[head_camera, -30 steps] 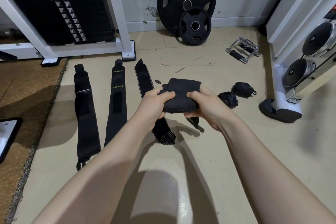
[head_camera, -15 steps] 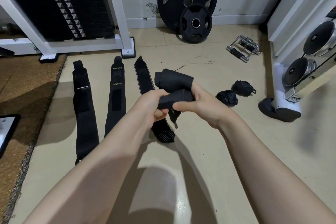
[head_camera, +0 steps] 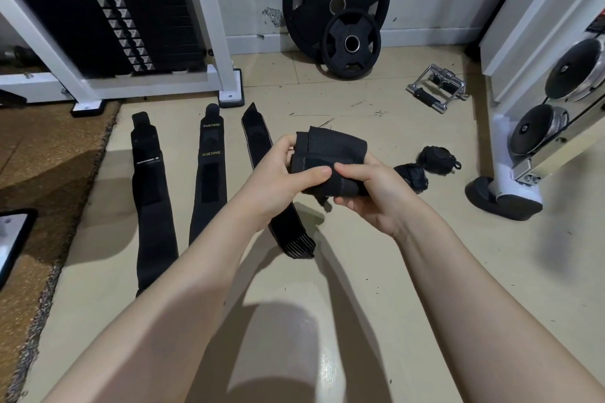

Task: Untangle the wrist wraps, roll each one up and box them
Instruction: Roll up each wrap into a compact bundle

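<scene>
A black wrist wrap (head_camera: 330,157), partly rolled into a thick bundle, is held above the floor between both hands. My left hand (head_camera: 281,180) grips its left end, thumb pressed on the roll. My right hand (head_camera: 370,193) pinches the right side from below and the front. Three black wraps lie flat and straight on the floor: the left one (head_camera: 152,193), the middle one marked XUEYING (head_camera: 209,173), and the right one (head_camera: 258,141), partly hidden under my left hand. Two finished rolls (head_camera: 412,177) (head_camera: 437,159) sit to the right.
Two weight plates (head_camera: 337,3) lean on the back wall. A chrome cable handle (head_camera: 437,91) lies at the back right. A white machine frame (head_camera: 131,82) stands at the back left, another machine base (head_camera: 504,203) at the right. A brown carpet (head_camera: 39,167) borders the left.
The wrap has been turned further in my hands: the loose flap that stood up behind the roll now lies wound over it, making a thicker bundle. My hands have risen slightly.
</scene>
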A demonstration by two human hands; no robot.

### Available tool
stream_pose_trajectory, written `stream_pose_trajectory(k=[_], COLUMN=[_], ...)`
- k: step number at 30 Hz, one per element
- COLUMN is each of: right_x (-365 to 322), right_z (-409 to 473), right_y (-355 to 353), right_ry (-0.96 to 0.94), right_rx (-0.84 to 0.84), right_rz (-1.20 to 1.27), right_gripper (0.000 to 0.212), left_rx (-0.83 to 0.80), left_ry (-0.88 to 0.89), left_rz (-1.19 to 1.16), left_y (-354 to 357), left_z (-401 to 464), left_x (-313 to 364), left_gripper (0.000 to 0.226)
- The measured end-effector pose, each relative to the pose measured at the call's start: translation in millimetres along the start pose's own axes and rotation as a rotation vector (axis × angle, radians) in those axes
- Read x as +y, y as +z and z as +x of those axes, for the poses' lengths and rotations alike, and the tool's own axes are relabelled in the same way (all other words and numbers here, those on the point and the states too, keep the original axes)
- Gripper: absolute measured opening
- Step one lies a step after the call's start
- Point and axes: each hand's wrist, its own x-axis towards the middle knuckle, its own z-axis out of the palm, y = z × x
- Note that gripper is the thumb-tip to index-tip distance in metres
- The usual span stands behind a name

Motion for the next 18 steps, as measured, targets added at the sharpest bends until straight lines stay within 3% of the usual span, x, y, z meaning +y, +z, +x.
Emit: stream_pose_trajectory(k=[5,9,18], right_x=[-0.1,3.6,2.1], right_z=[-3.1,-3.3,-2.5], right_y=[-6.5,-7.5,-6.8], right_ry=[-0.011,-0.095,-0.140], right_rx=[-0.081,-0.095,-0.058], right_rz=[-0.102,-0.015,-0.373], right_gripper=[0.035,0.030,0.029], left_rx=[0.000,0.010,0.036], left_ry=[-0.055,-0.156,-0.391], left_rz=[-0.064,-0.041,-0.123], left_y=[7.1,12.2,14.2], left_z=[-4.4,-2.0,-1.3], left_x=[-3.1,-7.5,-10.9], left_gripper=[0.029,0.024,0.019])
